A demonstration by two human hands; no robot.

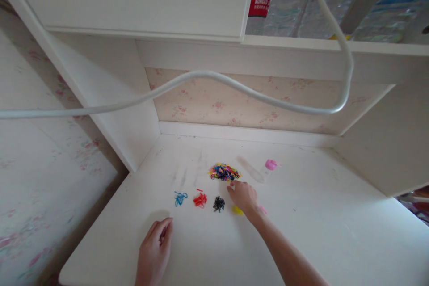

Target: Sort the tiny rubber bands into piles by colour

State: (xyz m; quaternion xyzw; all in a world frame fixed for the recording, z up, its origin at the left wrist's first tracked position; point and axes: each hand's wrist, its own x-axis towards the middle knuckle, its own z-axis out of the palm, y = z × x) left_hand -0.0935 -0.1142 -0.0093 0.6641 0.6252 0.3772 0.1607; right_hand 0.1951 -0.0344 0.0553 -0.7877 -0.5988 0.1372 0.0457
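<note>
Spreading out beneath both sets of fingers is the white bench (110, 232). A pale cable (234, 83) crosses high beyond them. The right hand (246, 196) reaches in, thumb and forefinger drawn close; from where I stand, I cannot tell whether they pinch anything. The left hand (154, 243) rests with its fingers curled, tips together. Right at the right fingertips lies the mixed pile (224, 172); a pink-topped container (271, 165) sits beyond them, rightward. Left of the right fingers and nearer the person are the red pile (200, 199) and black pile (219, 204). The blue pile (180, 199) lies just beyond the left fingertips; the yellow pile (237, 210) is behind the right fingers, and pink bits (263, 209) peek past the wrist.
</note>
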